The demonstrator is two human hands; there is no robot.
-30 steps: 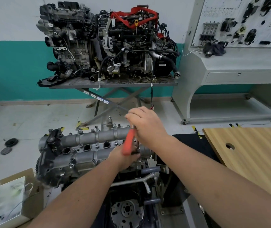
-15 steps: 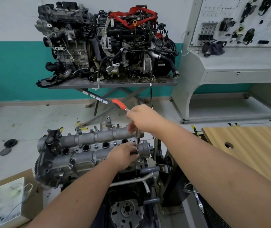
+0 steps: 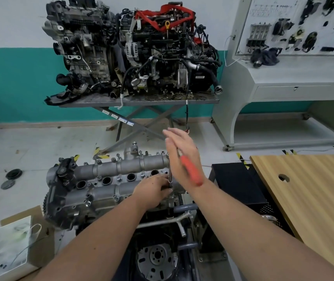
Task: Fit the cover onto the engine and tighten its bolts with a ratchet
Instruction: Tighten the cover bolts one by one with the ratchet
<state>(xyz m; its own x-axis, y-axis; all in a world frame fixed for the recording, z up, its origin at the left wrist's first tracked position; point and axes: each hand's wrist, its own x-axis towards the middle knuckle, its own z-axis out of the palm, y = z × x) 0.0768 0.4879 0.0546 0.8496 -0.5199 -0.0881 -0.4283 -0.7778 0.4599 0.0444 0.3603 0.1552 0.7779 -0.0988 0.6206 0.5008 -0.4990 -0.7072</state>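
Note:
The grey aluminium cover (image 3: 109, 171) sits on top of the engine (image 3: 64, 201) on its stand, with several bolts along its edges. A ratchet with a red handle (image 3: 191, 171) stands on a thin steel extension (image 3: 170, 177) over a bolt at the cover's right end. My left hand (image 3: 152, 189) grips the foot of the extension against the cover. My right hand (image 3: 180, 151) is blurred, its fingers straight and pointing up and away. The red handle lies across its palm and wrist.
A second engine (image 3: 133, 53) stands on a scissor table (image 3: 137, 101) behind. A grey training console (image 3: 283, 78) is at the right, with a wooden tabletop (image 3: 312, 189) and black crate (image 3: 235, 181) nearer. A white bag (image 3: 6, 248) on cardboard lies lower left. Rubber caps (image 3: 13, 173) lie on the floor.
The red handle swung from pointing far left round to the right, toward my wrist. My right hand's fingers straightened. My left hand stayed on the extension.

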